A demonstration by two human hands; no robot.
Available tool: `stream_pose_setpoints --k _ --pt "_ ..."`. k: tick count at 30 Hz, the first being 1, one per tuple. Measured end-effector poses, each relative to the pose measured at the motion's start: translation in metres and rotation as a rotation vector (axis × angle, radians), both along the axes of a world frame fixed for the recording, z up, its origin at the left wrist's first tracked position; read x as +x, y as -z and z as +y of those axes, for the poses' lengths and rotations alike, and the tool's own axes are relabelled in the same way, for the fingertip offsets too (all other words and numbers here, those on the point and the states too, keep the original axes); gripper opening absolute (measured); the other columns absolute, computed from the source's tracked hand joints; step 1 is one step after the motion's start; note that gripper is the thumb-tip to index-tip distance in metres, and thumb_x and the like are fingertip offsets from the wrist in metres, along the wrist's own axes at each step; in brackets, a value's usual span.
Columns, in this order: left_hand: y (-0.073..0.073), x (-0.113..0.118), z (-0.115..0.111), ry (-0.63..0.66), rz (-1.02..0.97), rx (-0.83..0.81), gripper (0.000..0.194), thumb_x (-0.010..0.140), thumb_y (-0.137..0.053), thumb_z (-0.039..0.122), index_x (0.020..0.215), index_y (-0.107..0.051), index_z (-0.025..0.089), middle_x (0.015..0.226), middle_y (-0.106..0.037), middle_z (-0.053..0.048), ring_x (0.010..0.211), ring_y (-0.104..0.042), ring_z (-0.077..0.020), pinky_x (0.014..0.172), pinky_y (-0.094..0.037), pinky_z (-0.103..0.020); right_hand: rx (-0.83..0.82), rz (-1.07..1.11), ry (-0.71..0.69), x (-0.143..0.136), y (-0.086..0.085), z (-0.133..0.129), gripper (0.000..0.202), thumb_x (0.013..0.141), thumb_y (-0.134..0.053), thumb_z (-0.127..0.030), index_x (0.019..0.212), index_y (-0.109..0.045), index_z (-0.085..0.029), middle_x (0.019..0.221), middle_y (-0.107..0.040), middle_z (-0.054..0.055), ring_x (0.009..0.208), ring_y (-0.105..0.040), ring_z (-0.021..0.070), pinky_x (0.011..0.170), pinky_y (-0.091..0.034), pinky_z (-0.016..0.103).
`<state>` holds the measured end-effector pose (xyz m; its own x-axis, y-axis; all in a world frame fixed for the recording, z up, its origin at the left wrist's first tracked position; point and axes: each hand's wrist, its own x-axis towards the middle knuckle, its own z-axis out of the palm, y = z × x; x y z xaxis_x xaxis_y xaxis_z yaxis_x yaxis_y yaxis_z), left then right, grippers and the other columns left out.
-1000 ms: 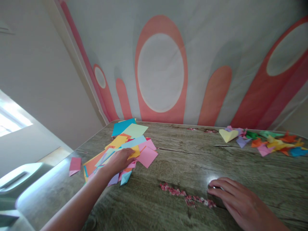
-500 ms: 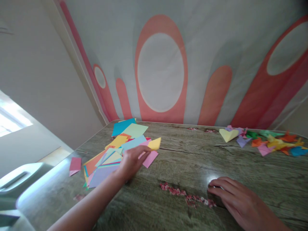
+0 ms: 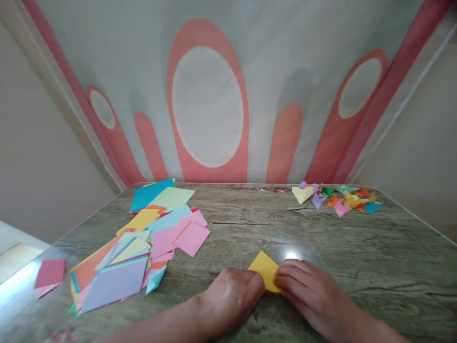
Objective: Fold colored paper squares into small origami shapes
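A small yellow square of paper (image 3: 265,269) lies on the wood-patterned table near its front, turned so that one corner points away from me. My left hand (image 3: 233,295) is closed at its left edge, the thumb side pressed against the sheet. From the right, my right hand (image 3: 310,290) holds the opposite edge with its fingers together. The lower part of the sheet is partly covered by my fingers. Left of my hands spreads a pile of coloured paper sheets, with a pink square (image 3: 193,238) at its right side and a lilac sheet (image 3: 116,285) in front.
Several folded paper pieces (image 3: 352,200) lie in a cluster at the back right, beside a cream paper heart (image 3: 302,194). A dark pink folded paper (image 3: 50,274) sits by the left edge. Behind the table (image 3: 246,233) rises a wall with pink shapes.
My left hand has carried the yellow paper from the pile toward me, and my right hand has come to hold it too. The view has turned to the right.
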<state>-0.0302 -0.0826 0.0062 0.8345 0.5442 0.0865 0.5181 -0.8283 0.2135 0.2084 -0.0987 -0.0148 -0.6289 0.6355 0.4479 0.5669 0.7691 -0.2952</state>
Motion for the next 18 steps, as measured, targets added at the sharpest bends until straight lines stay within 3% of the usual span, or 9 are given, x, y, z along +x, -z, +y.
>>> stream_pose_setpoints --k 4,8,18 --pt "0.004 0.006 0.002 0.008 0.021 0.013 0.007 0.09 -0.047 0.016 0.088 -0.054 0.018 0.085 -0.062 -0.005 0.078 -0.06 -0.017 0.071 -0.049 -0.026 -0.015 0.025 0.005 -0.001 0.001 0.001 0.026 0.094 -0.04 -0.01 0.092 -0.065 -0.018 0.087 -0.067 0.006 0.084 -0.063 0.0172 0.075 -0.052 0.031" --pt "0.008 0.002 0.002 -0.088 -0.077 0.028 0.013 0.091 -0.047 0.019 0.094 -0.06 0.019 0.092 -0.064 -0.007 0.093 -0.059 -0.0201 0.084 -0.049 -0.031 -0.017 -0.009 0.032 0.001 0.001 0.002 0.024 0.094 -0.042 -0.011 0.09 -0.065 -0.018 0.087 -0.066 0.006 0.084 -0.062 0.0184 0.075 -0.051 0.031" --pt "0.01 0.0 0.003 -0.27 -0.225 -0.08 0.012 0.088 -0.055 0.025 0.081 -0.064 0.02 0.092 -0.066 -0.005 0.089 -0.058 -0.0198 0.082 -0.044 -0.033 -0.124 -0.036 0.079 0.01 0.006 0.003 0.02 0.095 -0.046 -0.018 0.087 -0.065 -0.019 0.091 -0.064 0.005 0.083 -0.06 0.017 0.075 -0.05 0.03"
